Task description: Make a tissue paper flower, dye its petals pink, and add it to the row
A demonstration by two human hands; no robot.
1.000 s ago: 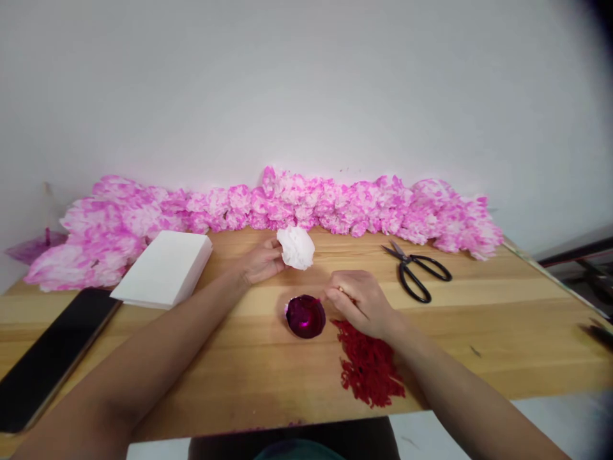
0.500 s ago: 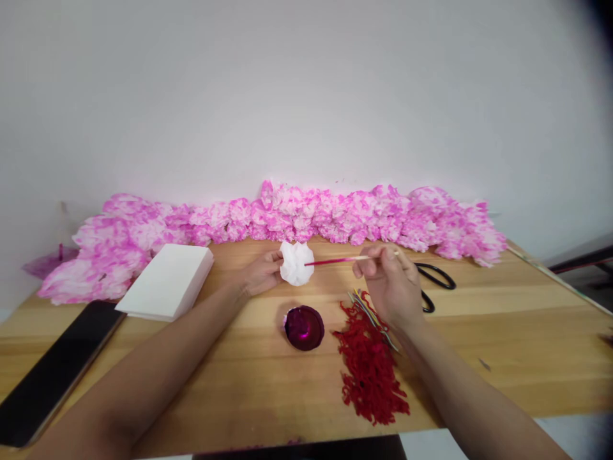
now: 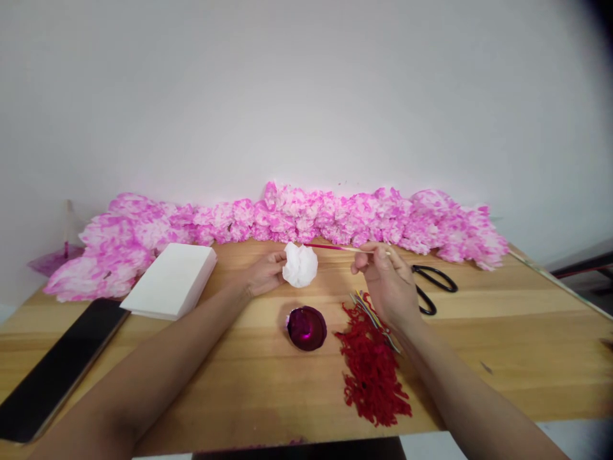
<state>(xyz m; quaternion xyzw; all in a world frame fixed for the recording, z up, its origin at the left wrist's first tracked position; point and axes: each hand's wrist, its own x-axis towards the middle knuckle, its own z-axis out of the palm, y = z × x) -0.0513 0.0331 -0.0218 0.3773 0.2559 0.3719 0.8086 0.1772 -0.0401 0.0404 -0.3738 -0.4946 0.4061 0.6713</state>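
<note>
White and ruffled, a paper-like flower [image 3: 300, 264] is held in the left hand's [image 3: 268, 273] fingertips, beyond a small, round, dark magenta bowl [image 3: 320, 319] on the pale wooden tabletop [image 3: 239, 383]. Pinched in the right hand [image 3: 390, 287], a thin, red-ended stick [image 3: 330, 246] reaches the flower's upper edge.

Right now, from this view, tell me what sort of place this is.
Probably a craft table, at home or in a small workshop: it holds a row of ruffled pink-and-white bundles, a small bowl, dark purple inside, and a heap of red strands.
</note>
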